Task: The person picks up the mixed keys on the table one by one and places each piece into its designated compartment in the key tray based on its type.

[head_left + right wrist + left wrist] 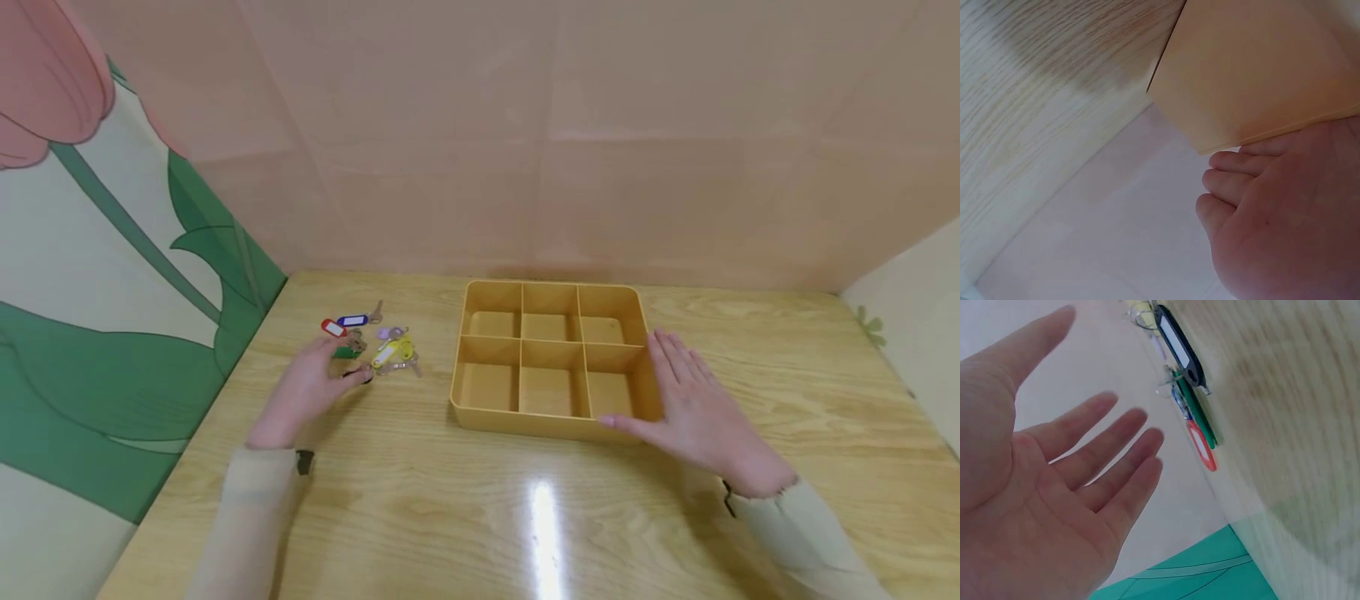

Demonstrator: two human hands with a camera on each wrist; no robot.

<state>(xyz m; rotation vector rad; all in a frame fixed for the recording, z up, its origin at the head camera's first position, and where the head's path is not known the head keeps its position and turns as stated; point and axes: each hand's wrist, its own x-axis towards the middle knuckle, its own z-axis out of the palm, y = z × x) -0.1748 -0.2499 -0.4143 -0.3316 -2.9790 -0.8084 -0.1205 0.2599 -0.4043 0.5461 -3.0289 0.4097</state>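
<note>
My left hand [303, 387] hovers with spread fingers over a small group of tagged keys on the left of the table. Among them are a red key tag [333, 328], a blue key tag [352, 320], a yellow key tag [386, 353] and a green key tag [1196, 409]. A black key tag [1179, 347] lies nearest the thumb in the head view. In the left wrist view the palm holds nothing. My right hand [697, 417] rests its straight fingers along the right side of a tan divided box [517, 422], its thumb over the front rim.
Several compartments in two rows make up the box, with nothing seen in them. The wooden table [420, 500] meets a pinkish covering [555, 167] at the back. A wall with a painted tulip [52, 75] borders the left side.
</note>
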